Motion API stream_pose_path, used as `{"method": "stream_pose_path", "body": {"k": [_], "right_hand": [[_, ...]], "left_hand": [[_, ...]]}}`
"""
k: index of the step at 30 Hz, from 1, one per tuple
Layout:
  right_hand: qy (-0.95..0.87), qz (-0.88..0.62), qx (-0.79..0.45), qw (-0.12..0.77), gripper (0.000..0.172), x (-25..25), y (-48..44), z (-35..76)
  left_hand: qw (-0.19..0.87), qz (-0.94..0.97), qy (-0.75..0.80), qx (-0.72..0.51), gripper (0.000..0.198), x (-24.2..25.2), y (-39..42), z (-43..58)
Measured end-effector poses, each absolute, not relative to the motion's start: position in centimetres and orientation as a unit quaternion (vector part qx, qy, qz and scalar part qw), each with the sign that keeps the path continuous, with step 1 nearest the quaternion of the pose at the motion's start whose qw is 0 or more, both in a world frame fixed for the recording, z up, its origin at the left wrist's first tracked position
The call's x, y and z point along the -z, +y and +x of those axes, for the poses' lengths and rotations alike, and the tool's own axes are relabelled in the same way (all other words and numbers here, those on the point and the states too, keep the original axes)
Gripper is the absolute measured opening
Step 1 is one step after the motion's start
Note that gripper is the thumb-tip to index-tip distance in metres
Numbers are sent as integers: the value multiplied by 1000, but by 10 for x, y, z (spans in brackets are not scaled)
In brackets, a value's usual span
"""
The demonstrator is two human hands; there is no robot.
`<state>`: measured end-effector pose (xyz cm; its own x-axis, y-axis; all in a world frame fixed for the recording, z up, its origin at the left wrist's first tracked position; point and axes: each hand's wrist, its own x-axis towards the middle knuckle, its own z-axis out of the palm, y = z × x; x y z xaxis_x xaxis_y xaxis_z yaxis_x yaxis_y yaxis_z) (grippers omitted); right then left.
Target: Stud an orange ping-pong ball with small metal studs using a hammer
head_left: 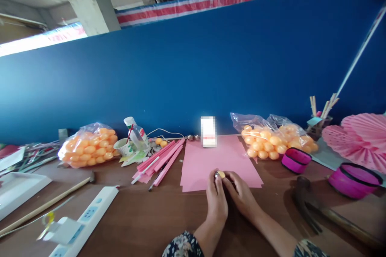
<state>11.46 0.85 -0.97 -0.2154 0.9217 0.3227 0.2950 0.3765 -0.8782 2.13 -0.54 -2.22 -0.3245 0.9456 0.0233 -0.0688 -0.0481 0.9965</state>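
The left sleeve [183,245], on the side of the table's [144,217] left edge, is dark, printed with pale cream and greyish flowers; the right sleeve [310,249], toward the right edge, has a similar dark floral print. Both end short of the wrists; the left hand [217,200] and right hand [243,196] are bare

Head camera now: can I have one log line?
left hand: holding small, shiny yellowish object | right hand: holding same object | beyond: flat pink paper sheets

The left hand [217,198] and right hand [241,194] partly hide a small yellowish object [222,174]. Edges crop a pink fan [358,140] at three o'clock, a hammer [340,217] at four.
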Motion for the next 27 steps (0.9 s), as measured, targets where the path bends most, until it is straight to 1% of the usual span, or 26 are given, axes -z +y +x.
{"method": "stream_pose_path", "body": {"k": [5, 9, 12, 19, 27], "right_hand": [[-693, -427, -354, 461, 30, 10, 9, 114], [-677, -438, -350, 477, 29, 8, 7, 113], [-663, -446, -356, 484, 30, 6, 5, 112], [-651, -469, -326, 499, 31, 8, 4, 112], [-682, -463, -280, 491, 26, 4, 4, 113]], "left_hand": [[405, 416, 542, -608, 41, 15, -11, 21], [409, 420, 523, -619, 48, 11, -12, 20], [410, 408, 524, -625, 45, 10, -11, 20], [455, 373, 508, -629, 45, 15, -6, 19], [483, 347, 493, -635, 50, 13, -3, 13]]}}
